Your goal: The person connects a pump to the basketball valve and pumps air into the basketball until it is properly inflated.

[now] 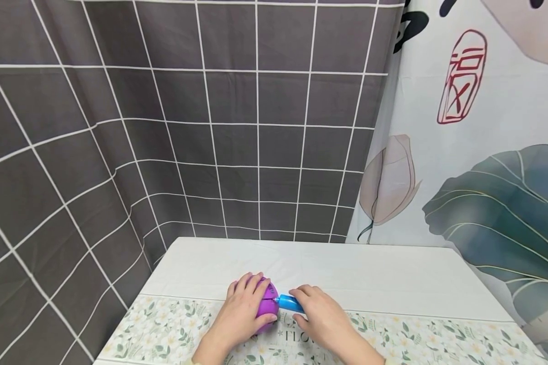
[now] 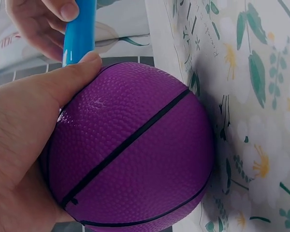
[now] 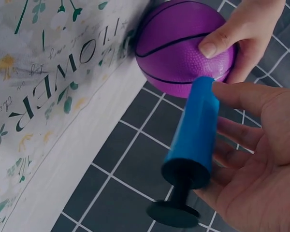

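A small purple ball [image 1: 268, 307] with black lines and a pebbled skin rests on the table. My left hand [image 1: 241, 313] holds it from the left, fingers spread over the top and thumb along the near side. To its right, my right hand [image 1: 323, 318] grips a blue hand pump [image 1: 289, 303] by the barrel, with its tip end against the ball. The right wrist view shows the pump's black handle [image 3: 174, 214] pulled partly out on a short rod. The left thumb [image 2: 77, 72] hides the contact between pump and ball in the left wrist view.
A white table cover [image 1: 319, 263] with a floral, lettered band [image 1: 415, 337] lies under the hands. Behind the table hangs a dark grey cloth [image 1: 233, 144] with white grid lines. A white curtain [image 1: 420, 182] with leaf prints hangs at the right.
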A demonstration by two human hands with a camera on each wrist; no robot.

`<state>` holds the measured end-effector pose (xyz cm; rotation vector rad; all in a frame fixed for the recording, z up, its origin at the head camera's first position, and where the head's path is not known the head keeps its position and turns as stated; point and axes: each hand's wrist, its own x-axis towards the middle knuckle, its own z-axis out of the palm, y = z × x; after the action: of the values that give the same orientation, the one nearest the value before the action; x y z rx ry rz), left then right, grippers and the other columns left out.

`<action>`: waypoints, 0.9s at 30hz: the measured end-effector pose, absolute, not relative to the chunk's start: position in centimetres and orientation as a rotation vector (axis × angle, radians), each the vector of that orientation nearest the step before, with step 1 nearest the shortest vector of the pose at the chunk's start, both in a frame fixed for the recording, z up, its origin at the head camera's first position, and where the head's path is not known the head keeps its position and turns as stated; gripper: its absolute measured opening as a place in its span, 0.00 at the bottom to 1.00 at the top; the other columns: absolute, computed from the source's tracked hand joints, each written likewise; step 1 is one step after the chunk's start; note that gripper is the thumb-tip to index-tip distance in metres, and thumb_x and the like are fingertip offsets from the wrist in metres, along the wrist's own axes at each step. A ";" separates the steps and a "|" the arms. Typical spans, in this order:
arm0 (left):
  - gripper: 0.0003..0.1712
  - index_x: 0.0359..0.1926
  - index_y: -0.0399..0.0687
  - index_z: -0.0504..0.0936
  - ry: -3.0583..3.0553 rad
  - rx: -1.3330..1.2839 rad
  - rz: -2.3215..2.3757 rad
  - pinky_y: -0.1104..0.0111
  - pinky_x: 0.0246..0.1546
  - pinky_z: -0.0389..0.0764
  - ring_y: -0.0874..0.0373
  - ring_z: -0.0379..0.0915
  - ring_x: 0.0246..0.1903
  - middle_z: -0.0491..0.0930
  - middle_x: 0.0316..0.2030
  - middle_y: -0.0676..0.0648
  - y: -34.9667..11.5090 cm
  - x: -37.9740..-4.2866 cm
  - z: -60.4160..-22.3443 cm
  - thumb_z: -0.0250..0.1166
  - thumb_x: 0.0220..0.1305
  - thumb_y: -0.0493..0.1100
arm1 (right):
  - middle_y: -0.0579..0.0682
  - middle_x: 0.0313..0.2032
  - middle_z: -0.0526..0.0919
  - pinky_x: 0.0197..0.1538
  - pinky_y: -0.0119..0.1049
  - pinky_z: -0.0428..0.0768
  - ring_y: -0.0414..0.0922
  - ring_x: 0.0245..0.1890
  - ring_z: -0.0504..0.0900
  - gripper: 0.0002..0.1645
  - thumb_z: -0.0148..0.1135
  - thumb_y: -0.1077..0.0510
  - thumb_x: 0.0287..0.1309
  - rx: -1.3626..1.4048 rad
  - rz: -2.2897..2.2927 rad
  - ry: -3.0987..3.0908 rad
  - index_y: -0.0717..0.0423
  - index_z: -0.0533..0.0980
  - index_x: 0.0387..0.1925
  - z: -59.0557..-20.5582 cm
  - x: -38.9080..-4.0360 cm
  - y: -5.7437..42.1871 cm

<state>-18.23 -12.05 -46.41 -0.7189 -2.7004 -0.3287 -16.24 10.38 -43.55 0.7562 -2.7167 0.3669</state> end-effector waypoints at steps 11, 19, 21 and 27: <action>0.43 0.65 0.47 0.76 -2.654 -0.741 -0.313 0.46 0.58 0.72 0.43 0.68 0.62 0.76 0.62 0.43 -12.4 -19.0 -46.6 0.72 0.54 0.66 | 0.48 0.42 0.85 0.45 0.41 0.85 0.45 0.41 0.83 0.24 0.76 0.57 0.52 0.772 0.305 -2.634 0.55 0.81 0.52 -44.4 -16.8 10.1; 0.44 0.65 0.48 0.77 -2.651 -0.749 -0.328 0.45 0.58 0.72 0.43 0.69 0.62 0.76 0.62 0.44 -12.5 -19.2 -46.6 0.72 0.52 0.67 | 0.45 0.39 0.85 0.42 0.39 0.85 0.43 0.38 0.82 0.23 0.76 0.58 0.52 0.783 0.273 -2.608 0.52 0.81 0.51 -44.8 -17.2 10.4; 0.44 0.64 0.50 0.77 -2.649 -0.742 -0.339 0.44 0.59 0.72 0.43 0.69 0.62 0.76 0.62 0.44 -12.4 -19.4 -46.6 0.73 0.51 0.68 | 0.45 0.39 0.85 0.42 0.39 0.85 0.43 0.38 0.83 0.22 0.75 0.58 0.53 0.781 0.256 -2.615 0.52 0.82 0.51 -44.8 -17.3 10.6; 0.44 0.64 0.57 0.77 -2.677 -0.733 -0.348 0.43 0.63 0.69 0.44 0.67 0.65 0.75 0.64 0.47 -12.2 -19.6 -46.6 0.73 0.49 0.70 | 0.46 0.41 0.86 0.44 0.40 0.86 0.44 0.40 0.85 0.22 0.74 0.58 0.56 0.792 0.249 -2.650 0.53 0.81 0.53 -44.6 -17.3 11.3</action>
<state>-19.57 -12.18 -46.58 -0.7328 -2.6773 -0.3483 -17.28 11.32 -44.59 0.7920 -2.6500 0.2486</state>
